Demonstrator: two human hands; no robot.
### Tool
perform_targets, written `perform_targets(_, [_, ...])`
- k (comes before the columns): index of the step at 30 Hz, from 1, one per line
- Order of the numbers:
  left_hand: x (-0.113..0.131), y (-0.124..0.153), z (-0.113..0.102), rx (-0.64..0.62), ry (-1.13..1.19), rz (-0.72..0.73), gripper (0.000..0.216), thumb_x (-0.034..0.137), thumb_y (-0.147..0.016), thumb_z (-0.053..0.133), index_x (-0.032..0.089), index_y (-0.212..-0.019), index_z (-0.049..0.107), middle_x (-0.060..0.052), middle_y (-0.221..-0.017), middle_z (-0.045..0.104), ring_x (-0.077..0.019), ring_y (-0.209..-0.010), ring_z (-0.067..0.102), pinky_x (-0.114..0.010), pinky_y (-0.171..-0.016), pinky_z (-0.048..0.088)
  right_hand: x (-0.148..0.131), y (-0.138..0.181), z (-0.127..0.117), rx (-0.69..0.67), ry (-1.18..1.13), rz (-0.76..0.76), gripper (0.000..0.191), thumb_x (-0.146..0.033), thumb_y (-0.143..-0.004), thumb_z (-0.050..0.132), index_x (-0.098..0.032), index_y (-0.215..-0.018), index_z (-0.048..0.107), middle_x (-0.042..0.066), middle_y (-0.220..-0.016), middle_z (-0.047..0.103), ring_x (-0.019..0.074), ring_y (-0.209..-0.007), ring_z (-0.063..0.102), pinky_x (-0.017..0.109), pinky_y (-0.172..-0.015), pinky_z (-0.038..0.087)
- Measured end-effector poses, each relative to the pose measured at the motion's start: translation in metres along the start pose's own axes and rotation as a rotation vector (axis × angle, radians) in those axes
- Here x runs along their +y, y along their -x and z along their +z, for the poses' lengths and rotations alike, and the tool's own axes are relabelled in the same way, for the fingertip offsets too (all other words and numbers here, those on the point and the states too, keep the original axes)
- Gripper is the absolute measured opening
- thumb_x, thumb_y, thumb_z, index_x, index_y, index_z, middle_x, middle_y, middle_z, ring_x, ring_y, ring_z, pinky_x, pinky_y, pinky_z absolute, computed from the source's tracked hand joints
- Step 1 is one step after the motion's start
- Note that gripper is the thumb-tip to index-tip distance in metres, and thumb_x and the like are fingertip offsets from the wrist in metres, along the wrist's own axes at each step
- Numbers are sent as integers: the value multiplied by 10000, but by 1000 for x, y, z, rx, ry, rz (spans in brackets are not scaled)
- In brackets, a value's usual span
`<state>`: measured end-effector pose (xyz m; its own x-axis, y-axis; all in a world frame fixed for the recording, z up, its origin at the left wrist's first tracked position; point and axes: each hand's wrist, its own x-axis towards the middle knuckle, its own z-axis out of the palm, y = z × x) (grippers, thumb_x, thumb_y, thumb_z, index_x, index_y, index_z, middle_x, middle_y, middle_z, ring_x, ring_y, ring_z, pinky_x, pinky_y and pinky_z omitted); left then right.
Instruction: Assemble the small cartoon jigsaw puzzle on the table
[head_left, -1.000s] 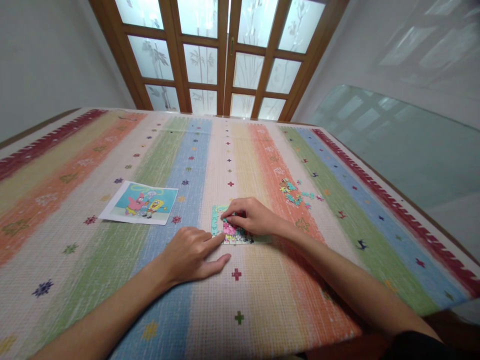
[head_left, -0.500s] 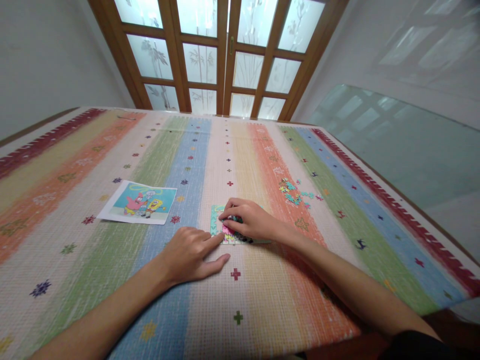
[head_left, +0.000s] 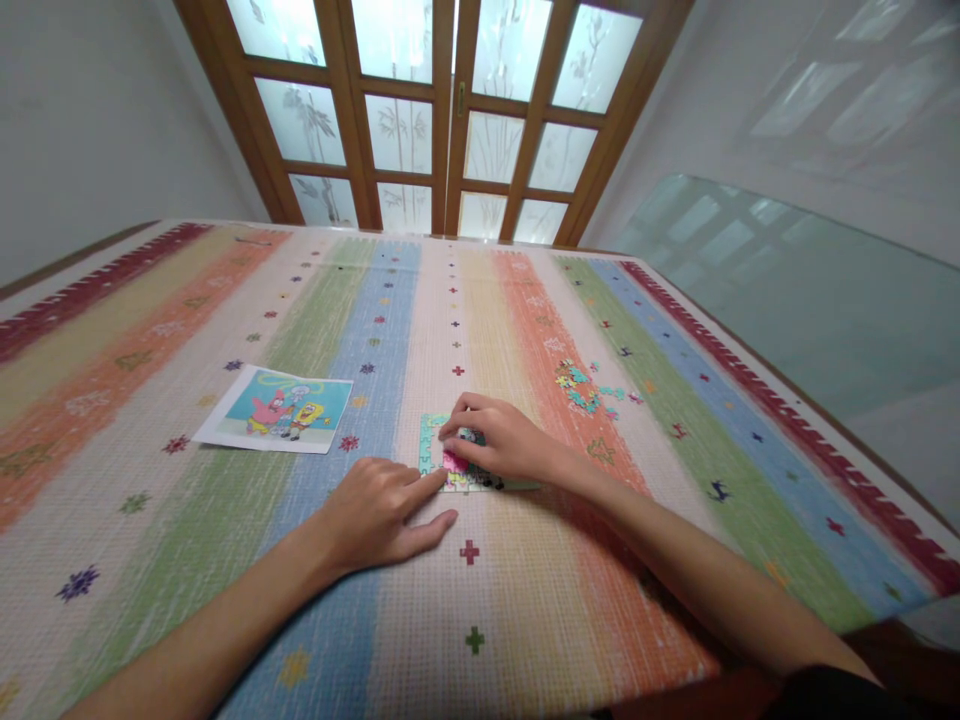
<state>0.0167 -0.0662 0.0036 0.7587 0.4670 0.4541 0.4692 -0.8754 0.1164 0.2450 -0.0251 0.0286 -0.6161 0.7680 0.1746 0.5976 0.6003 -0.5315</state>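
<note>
A small, partly built jigsaw puzzle (head_left: pixel 436 458) lies on the striped tablecloth (head_left: pixel 480 560) in front of me. My right hand (head_left: pixel 502 440) rests on top of it with the fingers curled and pressed down on the pieces; whether a piece is pinched in them is hidden. My left hand (head_left: pixel 379 510) lies flat on the cloth just left of the puzzle, fingers stretched out, the index fingertip touching the puzzle's lower left edge. A pile of loose puzzle pieces (head_left: pixel 581 385) sits to the right, beyond my right hand.
A printed cartoon reference picture (head_left: pixel 276 408) lies on the cloth to the left. The table's right edge (head_left: pixel 825 440) runs beside a glass panel (head_left: pixel 795 290). Wooden doors with frosted panes (head_left: pixel 435 110) stand behind the table.
My right hand's fingers have curled in a little over the puzzle's top left part. The left hand has stayed put. The view has tilted slightly.
</note>
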Motion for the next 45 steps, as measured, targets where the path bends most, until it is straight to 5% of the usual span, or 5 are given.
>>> perform_targets(11, [-1,0,2,9,51,7,256,382,-1000,515,173,-1041,656,35,-557,609,-150,-453,565,-280,-452,414,14,9,-29,165,-27,-10,151,-169,-959,562,-186,-973,711,65,-994,654,183,-923,621,331,-844,478])
perform_targets(21, [-3,1,2,17,25,43,244,322,-1029,477,160,-1050,658,28,-577,622,-149,-463,583,-285,-460,443,26,47,-12,199,67,23,202,-230,-994,505,-194,-969,703,84,-933,641,198,-856,593,346,-785,465])
perform_targets(33, [-3,1,3,61,12,58,243,274,-1044,454,147,-1037,661,-3,-624,687,-160,-467,630,-291,-467,483,43,54,-11,312,231,90,216,-230,-972,497,-183,-964,708,98,-932,648,216,-863,591,350,-769,449])
perform_targets(42, [-5,3,5,67,0,55,236,279,-1053,435,156,-1075,635,-5,-657,716,-153,-488,655,-282,-480,487,85,82,-81,350,466,384,146,-272,-861,612,-190,-913,721,94,-911,610,232,-824,595,337,-723,441])
perform_targets(45, [-5,3,5,72,-8,51,231,279,-1055,429,161,-1080,627,3,-649,713,-148,-484,651,-280,-479,478,99,102,-107,190,508,485,88,-235,-800,651,-187,-827,720,68,-834,626,214,-791,610,322,-733,441])
